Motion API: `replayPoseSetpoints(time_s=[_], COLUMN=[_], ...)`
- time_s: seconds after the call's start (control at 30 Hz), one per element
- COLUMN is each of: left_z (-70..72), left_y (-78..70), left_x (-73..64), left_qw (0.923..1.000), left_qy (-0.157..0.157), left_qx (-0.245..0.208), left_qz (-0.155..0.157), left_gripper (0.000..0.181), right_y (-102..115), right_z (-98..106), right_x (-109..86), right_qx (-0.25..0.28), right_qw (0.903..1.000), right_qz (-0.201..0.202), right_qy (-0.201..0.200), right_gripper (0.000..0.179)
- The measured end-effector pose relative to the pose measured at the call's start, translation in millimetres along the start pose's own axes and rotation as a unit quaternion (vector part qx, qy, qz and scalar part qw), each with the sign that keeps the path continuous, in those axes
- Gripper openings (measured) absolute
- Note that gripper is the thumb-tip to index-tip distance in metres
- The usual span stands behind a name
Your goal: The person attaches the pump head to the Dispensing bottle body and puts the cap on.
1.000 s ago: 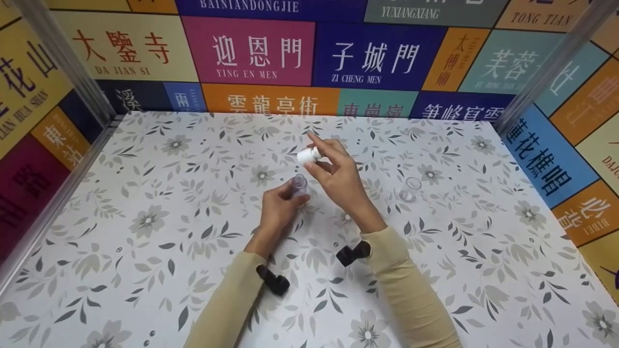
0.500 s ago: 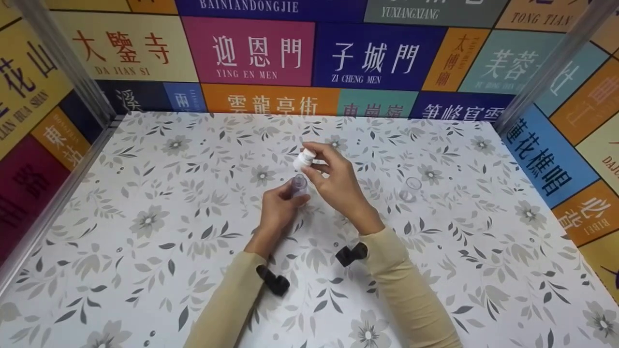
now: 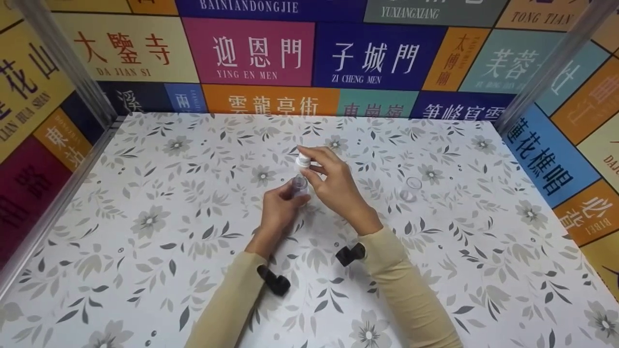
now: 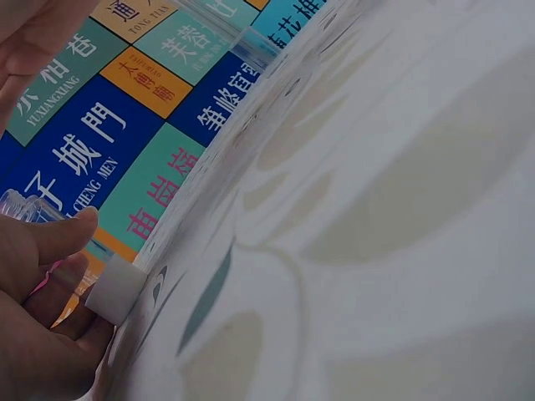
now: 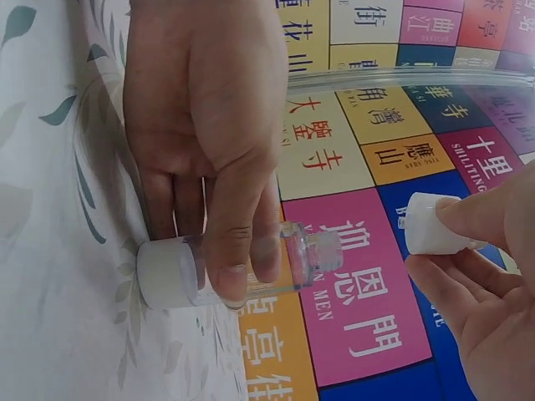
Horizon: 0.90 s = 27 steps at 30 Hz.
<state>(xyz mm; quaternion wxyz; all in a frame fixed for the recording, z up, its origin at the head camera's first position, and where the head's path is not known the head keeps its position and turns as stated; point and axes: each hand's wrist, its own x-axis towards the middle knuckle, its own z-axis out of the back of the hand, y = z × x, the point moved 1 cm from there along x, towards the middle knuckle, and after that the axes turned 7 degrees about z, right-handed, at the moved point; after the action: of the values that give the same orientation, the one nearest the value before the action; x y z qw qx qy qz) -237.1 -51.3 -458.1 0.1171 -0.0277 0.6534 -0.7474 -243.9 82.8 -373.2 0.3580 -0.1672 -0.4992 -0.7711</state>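
Observation:
A small clear bottle [image 3: 300,186] with a white base [image 5: 163,273] stands upright in the grip of my left hand [image 3: 279,209], thumb on one side and fingers round the other. Its clear neck [image 5: 324,251] is uncovered in the right wrist view. Just above it, my right hand [image 3: 338,186] pinches a white cap-like top [image 3: 303,162] between thumb and fingers. In the right wrist view, a gap separates this white top [image 5: 433,224] from the neck. On the table to the right of my right hand lies a clear cap [image 3: 410,189].
The table [image 3: 145,270] wears a white cloth printed with grey leaves and flowers. Colourful panels [image 3: 249,52] with large characters stand along its back and sides. A black wrist camera [image 3: 274,281] sits on the left sleeve, another black camera [image 3: 350,254] on the right.
My right hand has turned and come slightly down and left, bringing the white top from sideways to nearly upright over the bottle. My left hand and the bottle have stayed in place.

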Motion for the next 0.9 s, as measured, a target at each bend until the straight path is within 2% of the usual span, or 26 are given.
replayPoseSetpoints(time_s=[0.47, 0.9], left_z=[2.7, 1.2], left_y=[0.5, 0.6], left_x=[-0.2, 0.0], left_qw=[0.9998, 0.9998], left_qy=[0.014, 0.009], left_qx=[-0.012, -0.014], left_qz=[-0.004, -0.012], left_gripper=[0.049, 0.046], right_y=[-7.3, -11.3], right_z=[-3.7, -5.0], right_x=[-1.8, -3.7], right_qx=[-0.031, -0.046], right_qw=[0.9983, 0.9968], right_qz=[-0.019, -0.023], right_qy=[0.047, 0.061], right_gripper=[0.043, 0.045])
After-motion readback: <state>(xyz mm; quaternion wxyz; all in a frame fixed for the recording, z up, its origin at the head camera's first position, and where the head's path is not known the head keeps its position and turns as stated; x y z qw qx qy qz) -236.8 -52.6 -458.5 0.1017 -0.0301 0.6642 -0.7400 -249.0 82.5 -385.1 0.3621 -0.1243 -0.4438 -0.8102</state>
